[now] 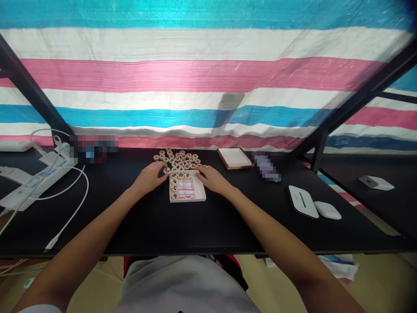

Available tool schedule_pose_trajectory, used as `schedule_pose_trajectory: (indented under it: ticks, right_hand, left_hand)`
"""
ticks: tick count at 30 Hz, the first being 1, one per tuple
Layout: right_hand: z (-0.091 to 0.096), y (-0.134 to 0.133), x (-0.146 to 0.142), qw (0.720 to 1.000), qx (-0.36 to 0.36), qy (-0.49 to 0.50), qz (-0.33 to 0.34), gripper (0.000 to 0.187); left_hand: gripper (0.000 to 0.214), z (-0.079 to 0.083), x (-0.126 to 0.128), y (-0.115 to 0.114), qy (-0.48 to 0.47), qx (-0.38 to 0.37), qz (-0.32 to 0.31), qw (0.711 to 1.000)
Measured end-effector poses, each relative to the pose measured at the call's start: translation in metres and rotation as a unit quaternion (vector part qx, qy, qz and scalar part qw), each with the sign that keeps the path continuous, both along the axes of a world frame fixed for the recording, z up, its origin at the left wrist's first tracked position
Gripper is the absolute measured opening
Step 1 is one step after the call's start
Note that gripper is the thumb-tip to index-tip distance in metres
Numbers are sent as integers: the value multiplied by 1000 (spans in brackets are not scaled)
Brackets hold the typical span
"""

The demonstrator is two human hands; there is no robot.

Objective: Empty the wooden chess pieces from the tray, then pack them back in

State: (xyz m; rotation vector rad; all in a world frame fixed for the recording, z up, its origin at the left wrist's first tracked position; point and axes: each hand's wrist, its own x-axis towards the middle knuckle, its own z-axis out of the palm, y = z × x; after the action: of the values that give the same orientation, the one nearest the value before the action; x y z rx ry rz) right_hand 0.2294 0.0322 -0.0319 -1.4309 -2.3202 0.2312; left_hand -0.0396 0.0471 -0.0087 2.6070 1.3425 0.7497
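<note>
A shallow white box (199, 194) sits on the black desk, with a pink-lined grid at its bottom. Round wooden Chinese chess pieces (174, 188) with dark characters line its left and back sides. Behind it lies a loose pile of more pieces (181, 161), several with red characters. My left hand (150, 178) is at the box's back left corner, thumb and fingers closed around a single chess piece (166, 170). Over the back right corner, my right hand (211, 178) has its fingers stretched toward the pile; no piece shows clearly in them.
An open box lid (234, 158) lies at the back right, beside a blurred-out object (266, 167). Farther right are a flat white device (302, 201) and a white rounded case (327, 210). A power strip (35, 184) with white cables (73, 217) occupies the left. Striped sheeting (182, 74) hangs behind.
</note>
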Motion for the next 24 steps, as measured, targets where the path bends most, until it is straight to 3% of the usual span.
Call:
schedule_pose_trajectory:
  ticks: [6,24]
  right_hand:
    - [3,-2,-1,1000,-7,0,-7,30]
    - [4,-2,-1,1000,-4,-3,-7,31]
  left_hand:
    - [25,-7,2,2,-82,14,-58,995]
    - [25,-6,4,-2,-78,-15,-88,993]
